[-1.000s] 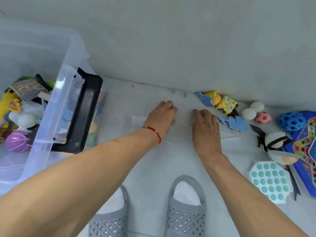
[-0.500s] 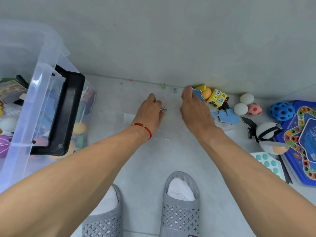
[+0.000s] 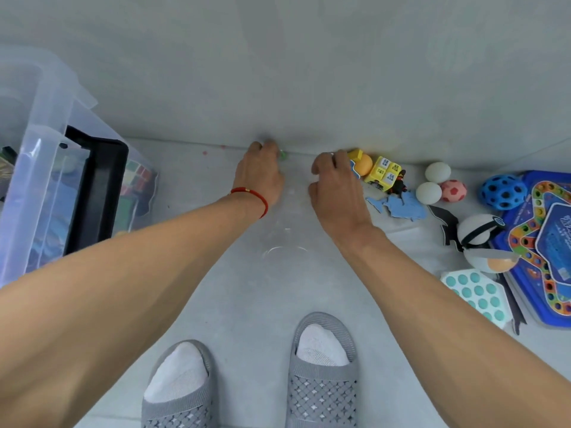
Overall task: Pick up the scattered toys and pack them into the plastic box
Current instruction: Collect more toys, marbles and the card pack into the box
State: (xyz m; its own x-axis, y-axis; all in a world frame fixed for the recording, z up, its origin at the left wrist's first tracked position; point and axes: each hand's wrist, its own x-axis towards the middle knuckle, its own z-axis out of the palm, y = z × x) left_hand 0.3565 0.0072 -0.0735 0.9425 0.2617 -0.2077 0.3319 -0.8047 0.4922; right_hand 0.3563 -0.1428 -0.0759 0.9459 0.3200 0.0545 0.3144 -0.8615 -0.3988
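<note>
Green bead (image 3: pixel 282 154) lying at wall, 12 o'clock; left hand (image 3: pixel 259 173) reaching, grip unclear; right hand (image 3: pixel 335 184) curling, contents hidden. Pinching low advised.

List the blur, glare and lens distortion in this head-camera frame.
Head view: the left hand has motion-blurred fingertips at the wall base, and the green bead beside them is smeared; the right hand is sharper. White glare streaks the plastic box wall. Wide-angle bending curves the wall-floor line and stretches both forearms. Lighting is soft, with faint shadows.
</note>
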